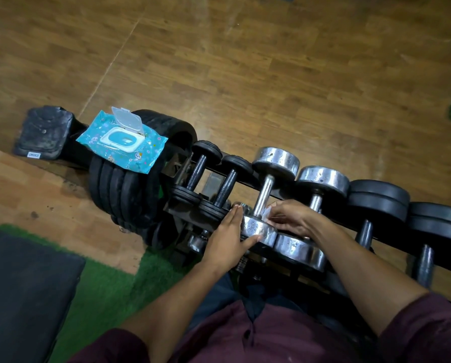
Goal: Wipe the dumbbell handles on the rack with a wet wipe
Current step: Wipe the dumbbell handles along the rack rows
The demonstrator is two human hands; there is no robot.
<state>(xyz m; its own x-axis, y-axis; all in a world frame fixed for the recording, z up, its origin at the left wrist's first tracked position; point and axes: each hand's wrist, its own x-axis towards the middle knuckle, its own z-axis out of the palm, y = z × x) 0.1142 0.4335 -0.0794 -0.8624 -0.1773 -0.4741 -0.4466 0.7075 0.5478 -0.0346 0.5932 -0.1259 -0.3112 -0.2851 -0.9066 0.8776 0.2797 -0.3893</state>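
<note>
Nearest, low centre of frame: left hand [231, 238] lies flat with fingers straight against the near chrome head [258, 229] of the chrome dumbbell, thumb along its lower rim; looks like bracing, not gripping. Just right of it, right hand [288, 218] has fingers curled, pinching a small white wet wipe [267, 214] pressed to the bottom end of that dumbbell's handle [263, 195], right where the bar meets the near head. Key relation: the handle's long axis runs from the wipe up and slightly right toward the far chrome head [276, 159], i.e. away from the person, so the uncovered length of bar lies straight ahead of the right hand, further up the frame. Right hand is the one on the bar; left is beside it, on the head only. My read: next stroke is a slide along that axis toward the far head, left hand stopping any roll on the rack [248, 183]. Next handle to the right, the knurled bar [315, 200], sits just beyond the right knuckles, partly hidden. Two black dumbbells [214, 176] lie left of centre, same orientation. Farthest, upper left: wipes pack [123, 141], lid flipped open, resting on stacked black plates [130, 189], well apart from both hands.
</note>
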